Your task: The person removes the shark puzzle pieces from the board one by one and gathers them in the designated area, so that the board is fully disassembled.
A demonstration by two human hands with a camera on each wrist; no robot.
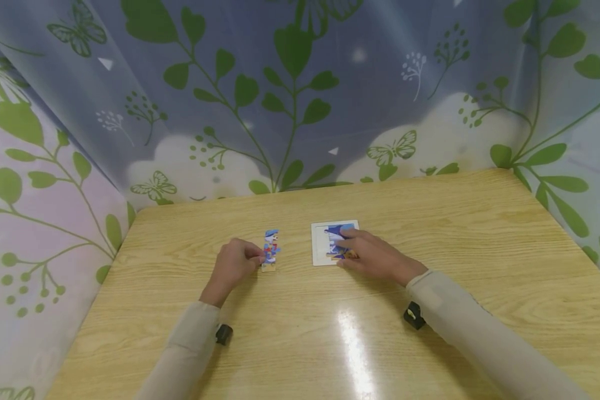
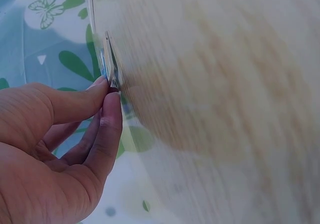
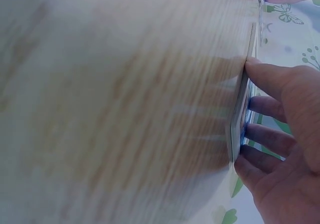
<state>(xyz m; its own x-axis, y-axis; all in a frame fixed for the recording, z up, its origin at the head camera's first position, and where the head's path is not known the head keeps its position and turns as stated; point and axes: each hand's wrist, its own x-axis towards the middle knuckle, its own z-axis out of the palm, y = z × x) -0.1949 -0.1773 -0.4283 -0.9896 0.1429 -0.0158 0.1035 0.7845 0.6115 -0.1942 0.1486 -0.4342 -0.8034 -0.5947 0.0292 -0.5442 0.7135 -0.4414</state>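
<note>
My left hand (image 1: 236, 264) pinches the lower left edge of a narrow puzzle strip (image 1: 270, 251) between thumb and fingers. The strip has an uneven outline and shows a cartoon figure with a blue cap. In the left wrist view the strip (image 2: 108, 59) appears nearly edge-on, tilted up off the table at the fingertips. A square puzzle board (image 1: 319, 244) with a white frame lies flat to the right. My right hand (image 1: 375, 255) rests on it, thumb at the near edge and fingers spread over blue picture pieces (image 1: 334, 233). Its left part is bare white, and the fingers hide some of the picture.
Both items are on a wooden table (image 1: 280, 344) with a bright reflection near the front. A patterned cloth (image 1: 300, 100) with leaves and butterflies hangs behind the table and along both sides. Each wrist bears a small black device (image 1: 414, 315).
</note>
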